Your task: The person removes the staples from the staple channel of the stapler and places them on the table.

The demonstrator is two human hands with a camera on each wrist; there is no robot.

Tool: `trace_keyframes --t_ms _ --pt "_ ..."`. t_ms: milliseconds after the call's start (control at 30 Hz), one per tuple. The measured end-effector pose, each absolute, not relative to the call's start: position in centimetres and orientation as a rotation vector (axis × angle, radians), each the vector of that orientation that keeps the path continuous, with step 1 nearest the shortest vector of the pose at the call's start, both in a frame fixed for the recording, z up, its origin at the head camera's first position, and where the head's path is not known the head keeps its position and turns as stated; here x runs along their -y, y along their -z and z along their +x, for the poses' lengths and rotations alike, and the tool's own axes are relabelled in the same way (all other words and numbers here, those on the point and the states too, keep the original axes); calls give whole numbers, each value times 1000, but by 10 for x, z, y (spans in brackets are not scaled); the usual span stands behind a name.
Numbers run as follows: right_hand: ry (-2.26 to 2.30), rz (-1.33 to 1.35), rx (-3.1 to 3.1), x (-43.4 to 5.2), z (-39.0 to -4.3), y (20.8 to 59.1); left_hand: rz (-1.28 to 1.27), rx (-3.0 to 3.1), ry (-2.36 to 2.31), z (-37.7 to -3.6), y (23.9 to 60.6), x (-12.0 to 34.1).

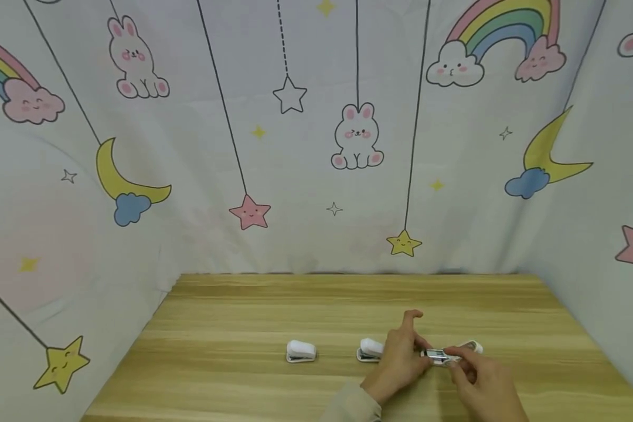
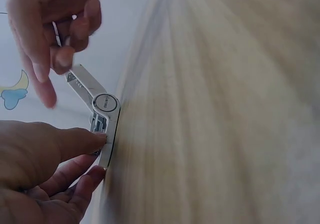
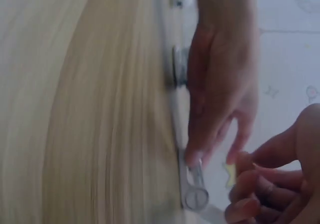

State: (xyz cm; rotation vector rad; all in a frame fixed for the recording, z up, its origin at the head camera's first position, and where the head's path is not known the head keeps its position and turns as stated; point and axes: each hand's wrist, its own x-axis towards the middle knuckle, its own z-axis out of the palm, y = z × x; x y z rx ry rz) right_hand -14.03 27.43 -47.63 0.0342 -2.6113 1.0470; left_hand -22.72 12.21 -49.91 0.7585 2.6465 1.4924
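Observation:
An opened white mini stapler (image 2: 106, 102) lies on the table, its top swung back on a round hinge and its metal magazine (image 1: 436, 354) showing. My left hand (image 1: 399, 356) pinches the base between thumb and fingers, with the index finger raised. Close by at the hinge end is my right hand (image 1: 487, 378), thumb and fingertips brought together. A thin, bright silver strip (image 2: 56, 33) shows between the right hand's curled fingers in the left wrist view; most of it is hidden. The lifted top (image 1: 473, 346) shows behind the right fingers.
Two more white mini staplers stand left of the hands: one (image 1: 301, 351) apart, the other (image 1: 369, 349) partly behind the left hand. The wood-grain table (image 1: 216, 375) meets a patterned cloth backdrop (image 1: 306, 240) at the back and both sides.

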Motion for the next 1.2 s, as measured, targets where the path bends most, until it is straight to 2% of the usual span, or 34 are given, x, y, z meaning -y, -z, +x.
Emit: trace_keyframes --t_ms 133,300,633,1200 --pt "-1237 -162 2750 -271 -145 480 757 -2667 -1464 -226 499 -122" --pt "-1235 -237 2775 -269 -152 489 759 -2668 -1457 -227 500 -123" --pt "-1195 -147 2677 -260 -157 493 787 -2716 -1418 -228 501 -123" --pt "-819 -37 2674 -259 -167 500 814 -2726 -1428 -228 500 -120"
